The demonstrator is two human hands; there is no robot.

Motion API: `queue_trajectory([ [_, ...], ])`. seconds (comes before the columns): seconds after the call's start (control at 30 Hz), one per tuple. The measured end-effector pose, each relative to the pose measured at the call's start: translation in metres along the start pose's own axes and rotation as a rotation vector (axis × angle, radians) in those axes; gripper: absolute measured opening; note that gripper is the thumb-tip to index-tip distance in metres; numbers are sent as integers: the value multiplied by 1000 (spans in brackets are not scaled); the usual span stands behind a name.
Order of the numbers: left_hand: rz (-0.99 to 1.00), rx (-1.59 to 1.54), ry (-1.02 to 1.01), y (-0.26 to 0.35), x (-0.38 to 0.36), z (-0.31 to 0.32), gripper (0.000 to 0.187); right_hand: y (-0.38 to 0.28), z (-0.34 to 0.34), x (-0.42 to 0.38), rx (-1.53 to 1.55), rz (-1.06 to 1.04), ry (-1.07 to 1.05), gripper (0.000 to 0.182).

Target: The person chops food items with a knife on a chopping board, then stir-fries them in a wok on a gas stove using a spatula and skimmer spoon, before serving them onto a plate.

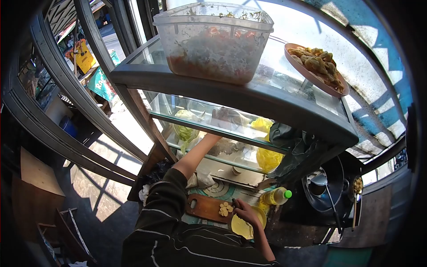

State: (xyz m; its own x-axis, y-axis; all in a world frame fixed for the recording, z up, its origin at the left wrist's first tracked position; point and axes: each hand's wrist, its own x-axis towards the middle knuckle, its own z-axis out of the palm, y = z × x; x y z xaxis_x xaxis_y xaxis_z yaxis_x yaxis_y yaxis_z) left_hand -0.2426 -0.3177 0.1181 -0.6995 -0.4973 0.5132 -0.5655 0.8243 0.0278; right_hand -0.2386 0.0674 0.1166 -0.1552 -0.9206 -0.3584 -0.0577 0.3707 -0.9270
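My left arm reaches into the glass cabinet (231, 93); my left hand (222, 116) shows only dimly through the glass, its fingers unclear, near a leafy green vegetable (184, 127) and yellow plastic bags (268, 159). Below, my right hand (244, 211) is closed at the edge of a yellow bowl (242, 228), beside the wooden cutting board (204, 208). What its fingers hold is too small to make out. Several pale slices (225, 208) lie on the board's right end. An oil bottle with a green cap (275, 196) lies tilted to the right of my right hand.
A clear plastic tub (213, 49) and a pink plate of fried food (316, 66) rest on the cabinet top. At the right, a black wok (327, 189) holds a ladle. Dark metal bars (80, 93) stand at the left, and dark cloth (293, 155) hangs from the cabinet.
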Motion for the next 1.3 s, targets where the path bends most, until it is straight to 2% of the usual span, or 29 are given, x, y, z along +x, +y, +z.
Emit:
queue_trajectory([
  [0.2, 137, 18, 190, -8, -2, 7, 48, -7, -1, 0, -5, 17, -18, 12],
  [0.33, 231, 21, 325, -10, -3, 4, 48, -2, -1, -2, 13, -41, -8, 16],
  [0.37, 234, 20, 324, -12, -5, 2, 48, -3, -1, -4, 17, -39, -11, 18],
  [0.53, 77, -47, -71, -8, -4, -69, 47, -12, -2, -13, 2, 28, 15, 16],
  [0.63, 29, 58, -140, -9, 1, -68, 41, -12, 0, -14, 21, 55, 19, 15],
  [1.0, -66, -363, 160, 4, -20, -65, 41, -7, -1, -8, 10, -6, 25, 17],
  [1.13, -93, -530, 282, 10, -30, -73, 41, -19, -2, -17, -20, 34, 7, 16],
  [1.17, -92, -527, 279, 9, -36, -79, 41, -22, -2, -19, -37, 59, 9, 16],
  [1.23, -37, -512, 97, 6, -55, -91, 39, -16, -1, -21, -66, 61, 7, 19],
  [1.27, -33, -309, 201, 15, -65, -121, 42, -14, 0, -23, -100, 63, 5, 23],
  [1.3, -89, -458, 184, 16, -73, -129, 45, -16, 2, -25, -98, 64, 0, 23],
])
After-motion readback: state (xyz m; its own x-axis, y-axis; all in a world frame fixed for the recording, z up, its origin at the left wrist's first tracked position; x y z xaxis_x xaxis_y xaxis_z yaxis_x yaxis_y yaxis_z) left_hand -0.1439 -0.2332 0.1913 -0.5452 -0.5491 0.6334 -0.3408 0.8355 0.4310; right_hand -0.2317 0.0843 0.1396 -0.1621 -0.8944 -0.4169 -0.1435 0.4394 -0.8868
